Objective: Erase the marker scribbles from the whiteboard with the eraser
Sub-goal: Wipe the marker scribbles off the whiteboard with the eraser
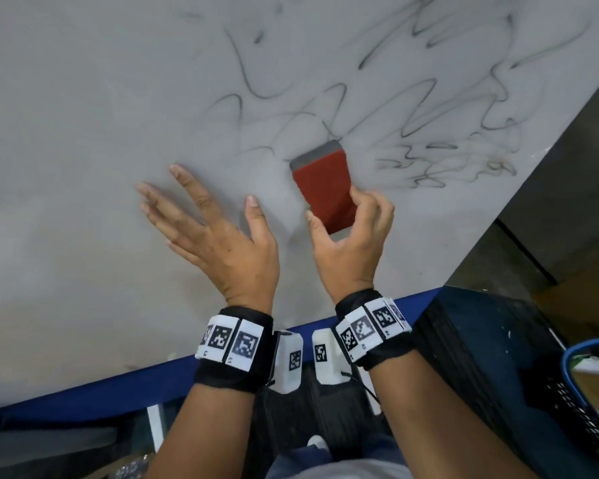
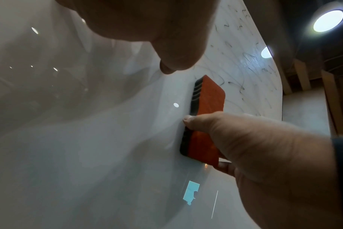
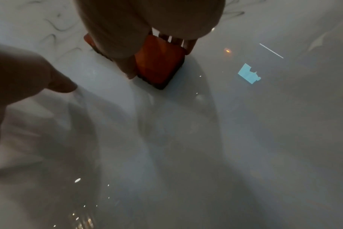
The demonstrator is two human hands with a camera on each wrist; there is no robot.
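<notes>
Fingers of our right hand (image 1: 351,233) curl round the lower end of the eraser (image 1: 324,188), so its bottom edge is hidden in the head view; thumb on the left side, fingertips on the right, pinching it. Its dark felt face lies against the whiteboard (image 1: 83,133), red back toward us, and the top end sits at the lower edge of the scribbles (image 1: 412,108). Those grey lines are blurred and run off the top of the frame, so we cannot tell how far they reach. Our left hand (image 1: 208,233) is spread wide just left of the eraser, fingers straight, holding nothing; whether the fingertips touch the board we cannot tell. Both wrist views are dim, with glare spots on the glossy surface. Below the board's blue edge (image 1: 360,316), at the right, a blue-rimmed basket (image 1: 567,402) is cut off by the frame; something pale lies inside, too small to name.
</notes>
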